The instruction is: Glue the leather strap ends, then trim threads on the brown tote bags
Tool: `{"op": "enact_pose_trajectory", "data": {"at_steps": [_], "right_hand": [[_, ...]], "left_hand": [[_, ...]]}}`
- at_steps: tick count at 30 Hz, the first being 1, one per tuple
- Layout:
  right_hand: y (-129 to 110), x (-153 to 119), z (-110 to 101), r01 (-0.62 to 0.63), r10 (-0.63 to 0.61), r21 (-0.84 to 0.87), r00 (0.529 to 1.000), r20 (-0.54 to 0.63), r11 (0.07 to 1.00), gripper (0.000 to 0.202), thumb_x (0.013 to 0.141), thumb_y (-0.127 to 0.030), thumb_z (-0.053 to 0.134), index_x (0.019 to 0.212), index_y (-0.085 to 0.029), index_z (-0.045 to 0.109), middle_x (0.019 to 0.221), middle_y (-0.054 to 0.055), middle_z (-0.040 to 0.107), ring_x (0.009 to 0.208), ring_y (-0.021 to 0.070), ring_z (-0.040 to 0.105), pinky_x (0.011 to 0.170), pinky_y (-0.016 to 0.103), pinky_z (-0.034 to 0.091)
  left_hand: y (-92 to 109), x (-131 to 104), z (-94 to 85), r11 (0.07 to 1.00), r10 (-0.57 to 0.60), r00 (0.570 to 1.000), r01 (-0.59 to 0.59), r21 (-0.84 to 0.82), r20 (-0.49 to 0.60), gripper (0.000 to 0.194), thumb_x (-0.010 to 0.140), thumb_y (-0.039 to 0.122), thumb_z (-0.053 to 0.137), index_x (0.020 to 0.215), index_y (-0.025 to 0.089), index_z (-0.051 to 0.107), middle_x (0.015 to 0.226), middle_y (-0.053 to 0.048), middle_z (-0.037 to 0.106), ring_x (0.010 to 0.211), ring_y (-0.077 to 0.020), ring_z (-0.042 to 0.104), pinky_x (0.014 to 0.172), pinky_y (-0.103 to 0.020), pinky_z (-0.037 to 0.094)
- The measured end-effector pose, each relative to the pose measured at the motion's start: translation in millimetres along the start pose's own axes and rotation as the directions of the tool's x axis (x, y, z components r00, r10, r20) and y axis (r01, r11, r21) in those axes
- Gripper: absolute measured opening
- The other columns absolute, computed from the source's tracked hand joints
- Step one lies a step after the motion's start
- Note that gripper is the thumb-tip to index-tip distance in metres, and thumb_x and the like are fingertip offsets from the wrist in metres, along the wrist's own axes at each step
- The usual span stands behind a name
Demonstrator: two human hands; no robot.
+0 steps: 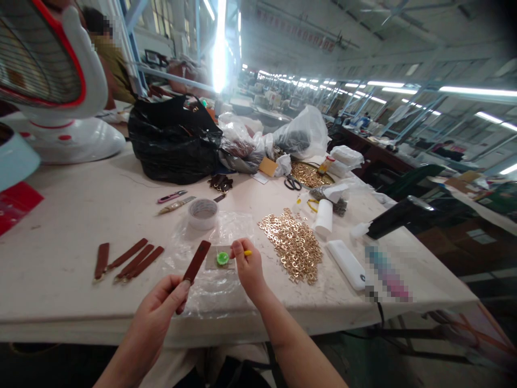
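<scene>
My left hand (pixel 167 296) pinches a brown leather strap (pixel 197 260), which tilts up and to the right. My right hand (pixel 248 269) is closed on a thin tool with a yellow end (pixel 247 253); its other end is mostly behind my fingers, close to a small green dish (pixel 222 258). The dish sits on a flat greyish piece (pixel 212 261) over clear plastic sheeting (pixel 218 293). To the left lie several more brown leather straps (pixel 128 253) with metal rings at their lower ends. A pile of gold-coloured metal rings (pixel 293 245) spreads right of my right hand.
A roll of clear tape (pixel 203 213), a cutter (pixel 176 205) and scissors (pixel 292 183) lie farther back. Behind them stand a black plastic bag (pixel 173 140) and a tray of gold pieces (pixel 313 175). At right is a white power bank (pixel 346 264); a fan (pixel 60 140) stands left.
</scene>
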State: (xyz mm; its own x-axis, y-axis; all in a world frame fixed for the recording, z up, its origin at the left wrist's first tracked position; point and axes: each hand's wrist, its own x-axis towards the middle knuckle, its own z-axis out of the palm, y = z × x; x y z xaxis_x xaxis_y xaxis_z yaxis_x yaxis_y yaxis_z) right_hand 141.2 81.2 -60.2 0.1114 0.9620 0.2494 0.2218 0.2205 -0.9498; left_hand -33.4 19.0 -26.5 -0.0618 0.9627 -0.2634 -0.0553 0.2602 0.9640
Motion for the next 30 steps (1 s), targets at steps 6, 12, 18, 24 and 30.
{"op": "enact_pose_trajectory", "data": {"at_steps": [6,12,18,24,30], "right_hand": [[-8.0,-3.2,-4.2,0.017,-0.013,0.073,0.999,-0.05,0.997,0.035,0.09,-0.047,0.039,0.069,-0.02,0.048,0.06,-0.002,0.051,0.058,0.012,0.049,0.06,0.024,0.04],[-14.4,-2.1,-7.8,0.052,-0.045,0.095,0.996,-0.08,0.994,0.032,0.091,-0.043,0.04,0.069,-0.02,0.048,0.06,-0.003,0.05,0.058,0.0117,0.048,0.06,0.024,0.039],[-1.6,-1.3,-0.8,0.024,-0.023,0.03,0.999,-0.04,0.999,0.034,0.09,-0.046,0.039,0.07,-0.02,0.048,0.058,-0.003,0.05,0.056,0.0119,0.048,0.058,0.024,0.038],[1.2,-0.7,-0.8,0.019,-0.016,0.059,0.999,-0.044,0.998,0.034,0.09,-0.045,0.04,0.069,-0.019,0.049,0.059,-0.003,0.05,0.057,0.011,0.048,0.058,0.023,0.039],[-23.6,-4.5,-11.0,0.021,0.012,0.227,0.99,-0.139,0.974,0.036,0.088,-0.047,0.043,0.067,-0.018,0.049,0.059,-0.003,0.05,0.054,0.0097,0.043,0.054,0.023,0.035]], "left_hand": [[-2.5,-2.1,-2.9,0.999,0.029,0.999,-0.029,0.028,-0.015,0.027,0.071,0.043,0.061,0.062,0.019,0.052,0.054,0.006,0.042,0.052,-0.0106,0.038,0.051,-0.02,0.035],[0.8,-4.1,-1.0,0.999,0.032,0.999,-0.031,0.029,-0.017,0.027,0.07,0.042,0.062,0.061,0.018,0.053,0.053,0.006,0.042,0.052,-0.0102,0.038,0.051,-0.021,0.035],[1.7,-4.1,-0.4,1.0,-0.005,1.0,0.005,0.004,0.007,0.026,0.069,0.042,0.064,0.065,0.018,0.055,0.054,0.006,0.044,0.053,-0.0097,0.038,0.052,-0.02,0.034],[-5.4,-1.4,-3.9,1.0,-0.027,1.0,0.027,-0.009,0.011,0.028,0.07,0.044,0.064,0.066,0.018,0.055,0.054,0.007,0.045,0.054,-0.0098,0.038,0.054,-0.02,0.034],[-5.1,-1.6,-3.7,0.999,-0.046,0.998,0.046,-0.011,0.031,0.027,0.07,0.045,0.064,0.067,0.019,0.056,0.055,0.006,0.046,0.054,-0.0106,0.039,0.054,-0.021,0.034]]}}
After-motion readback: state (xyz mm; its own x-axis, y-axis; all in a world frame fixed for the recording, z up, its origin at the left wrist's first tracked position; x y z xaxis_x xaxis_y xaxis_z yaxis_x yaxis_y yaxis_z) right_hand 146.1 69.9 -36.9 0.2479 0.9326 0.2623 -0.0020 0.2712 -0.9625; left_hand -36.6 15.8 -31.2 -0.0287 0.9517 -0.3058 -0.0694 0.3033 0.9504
